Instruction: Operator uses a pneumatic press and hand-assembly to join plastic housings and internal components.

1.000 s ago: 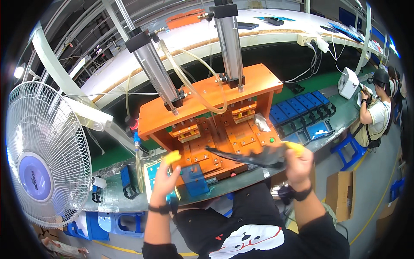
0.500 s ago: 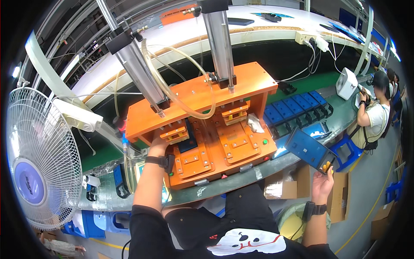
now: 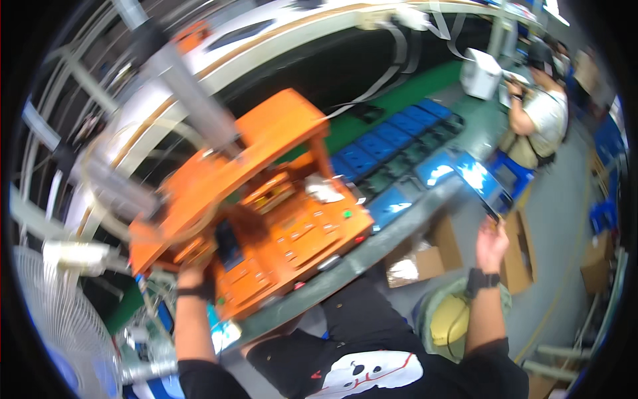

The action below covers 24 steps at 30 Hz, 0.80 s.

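Observation:
Under the left end of the orange two-cylinder press [image 3: 292, 110], my left hand [image 3: 193, 267] reaches in. Its fingers are hidden and blurred by the machine's edge. A dark blue flat part [image 3: 229, 245] lies on the left fixture close to that hand. Out to the right, my right hand [image 3: 492, 247] is closed on the near end of a blue flat panel [image 3: 477, 174] with a black frame end. The panel is held tilted beside the bench edge, with strong glare on its face.
A row of blue panels with black frames [image 3: 392, 136] lies on the bench right of the press. Open cardboard boxes [image 3: 438, 256] and a lined bin [image 3: 445, 319] stand below. A fan [image 3: 60, 326] is at left; a co-worker [image 3: 541, 110] sits far right.
The whole view has swung to the right and blurred. The panel in my right hand has turned and now catches bright glare. My left hand stays at the press's left end.

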Each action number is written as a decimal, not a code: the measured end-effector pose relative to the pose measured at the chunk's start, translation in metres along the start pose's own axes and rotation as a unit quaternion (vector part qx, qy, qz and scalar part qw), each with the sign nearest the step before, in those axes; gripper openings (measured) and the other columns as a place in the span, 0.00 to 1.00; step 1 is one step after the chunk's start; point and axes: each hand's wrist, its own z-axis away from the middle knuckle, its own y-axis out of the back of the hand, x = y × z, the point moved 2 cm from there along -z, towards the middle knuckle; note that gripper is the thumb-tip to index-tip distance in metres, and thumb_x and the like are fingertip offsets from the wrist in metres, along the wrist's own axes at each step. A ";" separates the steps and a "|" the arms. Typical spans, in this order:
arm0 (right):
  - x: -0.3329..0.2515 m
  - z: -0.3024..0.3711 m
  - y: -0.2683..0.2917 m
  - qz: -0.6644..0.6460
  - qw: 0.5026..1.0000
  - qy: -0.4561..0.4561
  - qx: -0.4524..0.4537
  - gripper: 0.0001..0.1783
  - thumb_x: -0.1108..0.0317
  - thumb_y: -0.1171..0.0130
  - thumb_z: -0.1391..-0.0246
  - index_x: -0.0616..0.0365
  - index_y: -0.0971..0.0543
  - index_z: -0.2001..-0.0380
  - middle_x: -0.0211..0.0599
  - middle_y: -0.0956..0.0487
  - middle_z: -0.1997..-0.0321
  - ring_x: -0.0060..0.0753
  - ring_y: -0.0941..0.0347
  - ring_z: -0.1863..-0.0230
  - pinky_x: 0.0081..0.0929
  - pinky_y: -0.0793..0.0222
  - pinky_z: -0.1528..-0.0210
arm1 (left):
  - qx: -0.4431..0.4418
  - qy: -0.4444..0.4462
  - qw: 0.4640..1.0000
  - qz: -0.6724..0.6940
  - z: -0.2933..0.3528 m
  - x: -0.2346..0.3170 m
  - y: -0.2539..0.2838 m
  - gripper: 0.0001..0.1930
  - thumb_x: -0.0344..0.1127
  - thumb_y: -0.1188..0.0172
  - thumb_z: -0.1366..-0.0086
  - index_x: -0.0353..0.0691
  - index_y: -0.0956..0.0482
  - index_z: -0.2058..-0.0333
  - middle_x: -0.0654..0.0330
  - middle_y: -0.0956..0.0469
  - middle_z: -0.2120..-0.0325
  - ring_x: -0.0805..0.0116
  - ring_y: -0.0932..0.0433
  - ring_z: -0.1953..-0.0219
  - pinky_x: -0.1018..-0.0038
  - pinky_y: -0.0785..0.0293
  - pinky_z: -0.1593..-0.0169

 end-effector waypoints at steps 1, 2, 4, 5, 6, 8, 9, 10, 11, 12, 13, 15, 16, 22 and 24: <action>0.000 -0.008 -0.010 -0.002 1.000 0.010 0.001 0.09 0.66 0.49 0.30 0.57 0.24 0.54 0.39 0.18 0.57 0.36 0.21 0.57 0.33 0.26 0.52 | 0.153 -0.055 0.967 -0.197 -0.013 0.014 0.014 0.25 0.52 0.51 0.26 0.42 0.26 0.40 0.46 0.23 0.44 0.50 0.26 0.40 0.58 0.28 0.38; 0.009 -0.023 -0.021 0.009 1.000 0.016 0.008 0.09 0.66 0.48 0.30 0.58 0.24 0.54 0.39 0.18 0.56 0.37 0.21 0.55 0.33 0.26 0.51 | 0.108 0.064 0.982 -0.138 -0.017 -0.005 0.014 0.26 0.53 0.51 0.26 0.39 0.25 0.41 0.43 0.21 0.49 0.47 0.20 0.48 0.57 0.21 0.47; 0.007 -0.057 -0.023 0.038 0.996 0.072 0.042 0.09 0.66 0.47 0.30 0.59 0.25 0.54 0.39 0.19 0.57 0.39 0.20 0.54 0.34 0.26 0.50 | 0.220 0.032 0.884 -0.412 -0.025 0.032 0.042 0.29 0.55 0.51 0.26 0.38 0.27 0.39 0.46 0.18 0.61 0.49 0.17 0.67 0.56 0.20 0.69; 0.004 -0.074 -0.026 0.046 0.991 0.109 0.056 0.09 0.66 0.46 0.30 0.59 0.26 0.53 0.39 0.19 0.58 0.40 0.20 0.54 0.34 0.26 0.50 | 0.258 0.013 0.897 -0.359 -0.031 0.052 0.065 0.30 0.55 0.49 0.27 0.40 0.29 0.36 0.46 0.18 0.61 0.47 0.17 0.67 0.54 0.21 0.71; 0.012 -0.089 -0.038 0.069 0.985 0.141 0.070 0.08 0.67 0.47 0.30 0.59 0.26 0.54 0.39 0.19 0.58 0.39 0.19 0.55 0.34 0.25 0.50 | 0.252 0.022 0.896 -0.365 -0.027 0.048 0.071 0.29 0.53 0.49 0.26 0.41 0.30 0.35 0.45 0.18 0.59 0.46 0.18 0.64 0.53 0.20 0.67; 0.015 -0.121 -0.056 0.096 0.971 0.198 0.099 0.06 0.69 0.47 0.31 0.60 0.26 0.56 0.39 0.19 0.58 0.39 0.18 0.57 0.34 0.24 0.51 | 0.238 0.031 0.939 -0.245 -0.018 0.036 0.061 0.27 0.51 0.49 0.26 0.42 0.31 0.35 0.45 0.19 0.56 0.44 0.19 0.56 0.53 0.20 0.58; 0.023 -0.139 -0.062 0.097 0.965 0.214 0.113 0.05 0.70 0.47 0.31 0.59 0.26 0.56 0.38 0.19 0.59 0.40 0.17 0.58 0.34 0.24 0.52 | 0.223 0.033 0.966 -0.123 -0.010 0.029 0.056 0.27 0.50 0.48 0.26 0.43 0.31 0.35 0.46 0.19 0.54 0.44 0.20 0.52 0.54 0.21 0.53; 0.023 -0.159 -0.060 0.099 0.961 0.229 0.120 0.05 0.71 0.46 0.32 0.60 0.27 0.56 0.39 0.19 0.60 0.41 0.17 0.60 0.35 0.23 0.55 | 0.158 0.058 0.982 -0.088 -0.006 0.037 0.056 0.24 0.46 0.47 0.26 0.42 0.30 0.37 0.49 0.19 0.51 0.45 0.23 0.47 0.56 0.25 0.45; 0.006 -0.184 -0.042 0.106 0.952 0.246 0.151 0.05 0.72 0.46 0.32 0.60 0.28 0.57 0.40 0.19 0.61 0.41 0.16 0.62 0.33 0.22 0.58 | -0.047 0.211 0.959 0.183 -0.009 0.053 0.062 0.22 0.42 0.44 0.27 0.37 0.27 0.40 0.46 0.21 0.48 0.45 0.23 0.46 0.57 0.27 0.44; 0.003 -0.199 -0.035 0.118 0.948 0.243 0.167 0.06 0.71 0.45 0.33 0.61 0.29 0.57 0.40 0.19 0.62 0.40 0.16 0.64 0.31 0.21 0.61 | 0.003 0.205 0.942 0.265 -0.002 0.096 0.092 0.21 0.39 0.43 0.28 0.35 0.27 0.42 0.45 0.22 0.47 0.46 0.23 0.46 0.59 0.28 0.44; 0.015 -0.214 -0.039 0.126 0.949 0.229 0.176 0.08 0.71 0.44 0.33 0.62 0.31 0.57 0.40 0.20 0.63 0.39 0.16 0.65 0.28 0.21 0.64 | 0.059 0.210 0.915 0.340 0.009 0.123 0.116 0.20 0.36 0.42 0.30 0.33 0.26 0.43 0.45 0.23 0.47 0.48 0.23 0.46 0.60 0.29 0.43; 0.045 -0.243 -0.056 0.122 0.957 0.196 0.176 0.08 0.71 0.44 0.33 0.62 0.31 0.58 0.40 0.20 0.64 0.38 0.16 0.68 0.27 0.21 0.67 | 0.138 0.196 0.908 0.345 0.046 0.113 0.094 0.19 0.34 0.42 0.30 0.31 0.27 0.44 0.46 0.23 0.49 0.50 0.23 0.48 0.63 0.30 0.44; 0.047 -0.255 -0.056 0.148 0.951 0.205 0.177 0.08 0.70 0.45 0.33 0.63 0.31 0.57 0.40 0.20 0.65 0.38 0.16 0.69 0.27 0.22 0.68 | 0.206 0.163 0.897 0.356 0.051 0.124 0.096 0.19 0.32 0.42 0.31 0.29 0.27 0.44 0.48 0.23 0.50 0.53 0.23 0.50 0.65 0.30 0.45; 0.063 -0.306 -0.051 0.407 0.901 0.052 0.138 0.16 0.49 0.41 0.39 0.49 0.23 0.61 0.28 0.21 0.67 0.25 0.24 0.71 0.24 0.33 0.72 | 0.209 0.205 0.872 0.393 0.085 0.142 0.053 0.21 0.31 0.57 0.24 0.31 0.33 0.37 0.49 0.31 0.40 0.57 0.32 0.38 0.64 0.40 0.33; 0.068 -0.303 -0.054 0.483 0.869 0.035 0.097 0.20 0.44 0.41 0.40 0.50 0.20 0.62 0.26 0.20 0.70 0.23 0.26 0.73 0.23 0.34 0.72 | 0.241 0.200 0.849 0.425 0.094 0.142 0.038 0.25 0.39 0.63 0.21 0.29 0.39 0.34 0.47 0.39 0.32 0.54 0.37 0.32 0.62 0.46 0.29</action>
